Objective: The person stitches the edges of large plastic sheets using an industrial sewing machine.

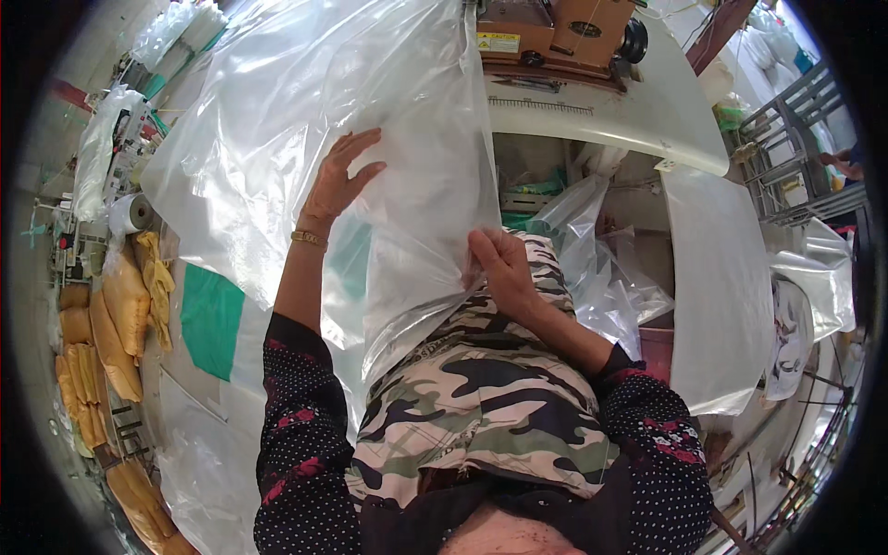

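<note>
A large sheet of clear plastic film [268, 129] spreads over the work table and hangs down across my lap. My left hand [339, 183] is over the film with its fingers apart, thumb out to the side, holding nothing. Whether its palm touches the film, I cannot tell. My right hand [500, 265] has its fingers closed on the film's right edge, just above my camouflage-patterned trousers [499, 370]. At the top, the film's edge runs up to a brown sewing machine [578, 37].
The white tabletop [638, 116] bears a ruler scale along its edge. Crumpled clear film [592, 240] lies under it, beside a pale panel [717, 287]. Orange-yellow bags [125, 301] and a green sheet [211, 319] are at left. A metal rack [791, 139] stands right, near another person's hand [840, 165].
</note>
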The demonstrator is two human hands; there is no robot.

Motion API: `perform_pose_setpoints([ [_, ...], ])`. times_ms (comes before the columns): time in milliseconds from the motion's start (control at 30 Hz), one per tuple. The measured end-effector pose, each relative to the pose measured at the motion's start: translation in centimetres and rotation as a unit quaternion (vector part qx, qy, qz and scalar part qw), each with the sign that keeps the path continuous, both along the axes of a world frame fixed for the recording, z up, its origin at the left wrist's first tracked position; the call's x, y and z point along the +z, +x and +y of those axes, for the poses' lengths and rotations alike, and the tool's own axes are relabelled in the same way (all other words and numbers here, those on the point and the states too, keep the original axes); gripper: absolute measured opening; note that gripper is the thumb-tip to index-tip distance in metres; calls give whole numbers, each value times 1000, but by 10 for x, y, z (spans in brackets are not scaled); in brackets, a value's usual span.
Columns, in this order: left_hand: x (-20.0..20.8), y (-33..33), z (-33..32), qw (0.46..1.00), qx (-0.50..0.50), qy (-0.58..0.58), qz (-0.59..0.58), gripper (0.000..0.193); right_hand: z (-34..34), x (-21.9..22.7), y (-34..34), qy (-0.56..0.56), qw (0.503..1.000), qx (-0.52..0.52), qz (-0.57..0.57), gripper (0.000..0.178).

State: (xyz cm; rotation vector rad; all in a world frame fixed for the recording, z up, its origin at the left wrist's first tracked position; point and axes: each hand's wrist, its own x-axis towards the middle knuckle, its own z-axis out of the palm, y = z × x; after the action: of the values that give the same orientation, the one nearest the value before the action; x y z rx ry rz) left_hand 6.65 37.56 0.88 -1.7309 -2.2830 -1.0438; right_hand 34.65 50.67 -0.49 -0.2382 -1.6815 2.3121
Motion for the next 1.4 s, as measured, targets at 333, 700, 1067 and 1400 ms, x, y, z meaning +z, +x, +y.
perform_pose_setpoints([
  [333,60,143,16,997,-37,-40,45,51,-17,2,13,130,988,-79,-9,25],
  [700,43,167,12,996,30,-19,-76,23,-24,15,17,249,966,-75,7,17],
  [1067,26,165,-8,974,-20,42,-222,12,-33,20,8,402,905,-94,99,15],
  [1400,29,165,-19,957,26,19,-288,10,-38,25,7,483,875,-32,22,11],
])
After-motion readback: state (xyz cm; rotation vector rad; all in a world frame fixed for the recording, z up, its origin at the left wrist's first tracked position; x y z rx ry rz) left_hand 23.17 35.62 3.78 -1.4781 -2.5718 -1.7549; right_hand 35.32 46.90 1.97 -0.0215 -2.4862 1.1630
